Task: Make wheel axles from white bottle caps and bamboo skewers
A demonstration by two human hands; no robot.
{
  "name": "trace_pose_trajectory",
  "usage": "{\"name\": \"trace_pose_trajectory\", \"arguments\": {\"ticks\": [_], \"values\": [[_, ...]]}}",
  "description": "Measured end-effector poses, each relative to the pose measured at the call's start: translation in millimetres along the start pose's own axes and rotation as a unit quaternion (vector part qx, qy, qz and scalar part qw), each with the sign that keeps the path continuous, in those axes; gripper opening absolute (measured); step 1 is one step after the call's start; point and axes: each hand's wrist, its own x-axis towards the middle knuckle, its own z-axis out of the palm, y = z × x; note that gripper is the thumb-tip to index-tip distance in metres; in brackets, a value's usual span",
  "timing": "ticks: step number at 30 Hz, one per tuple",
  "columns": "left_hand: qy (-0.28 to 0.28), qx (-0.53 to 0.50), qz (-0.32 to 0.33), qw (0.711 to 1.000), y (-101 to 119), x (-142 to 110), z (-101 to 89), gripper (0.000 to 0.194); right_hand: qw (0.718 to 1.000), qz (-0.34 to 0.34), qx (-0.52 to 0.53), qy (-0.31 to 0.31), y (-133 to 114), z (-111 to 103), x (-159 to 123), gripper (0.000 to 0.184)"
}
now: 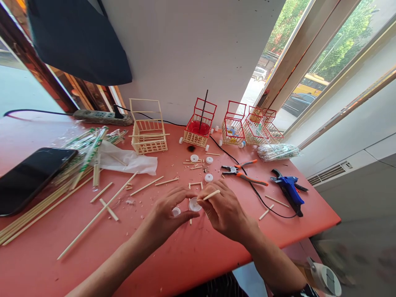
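Between the thumb and fingers of my left hand point(165, 212) is a white bottle cap point(194, 205), its hollow side facing up. A second white cap point(176, 211) shows beside that palm. My right hand point(227, 212) pinches a short wooden stick point(212, 195), whose inner end is close to the held cap; whether they touch I cannot tell. Just beyond my fingers lies a small stick frame point(195, 184), partly hidden. Loose white caps point(208, 177) rest behind it among short stick pieces.
Pliers point(244, 173) and a blue glue gun point(289, 187) lie on the right. Small stick carts point(199, 128) and an unpainted one point(149, 136) stand at the back. A phone point(34, 177), a power strip point(102, 117) and wooden sticks point(95, 216) occupy the left.
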Motion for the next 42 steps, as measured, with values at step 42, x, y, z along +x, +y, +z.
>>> {"name": "trace_pose_trajectory", "arguments": {"ticks": [42], "values": [[-0.019, -0.227, -0.191, 0.955, 7, 6, -8.4, 0.03, 0.997, 0.039, 0.056, 0.044, -1, -4, 0, 0.013]]}}
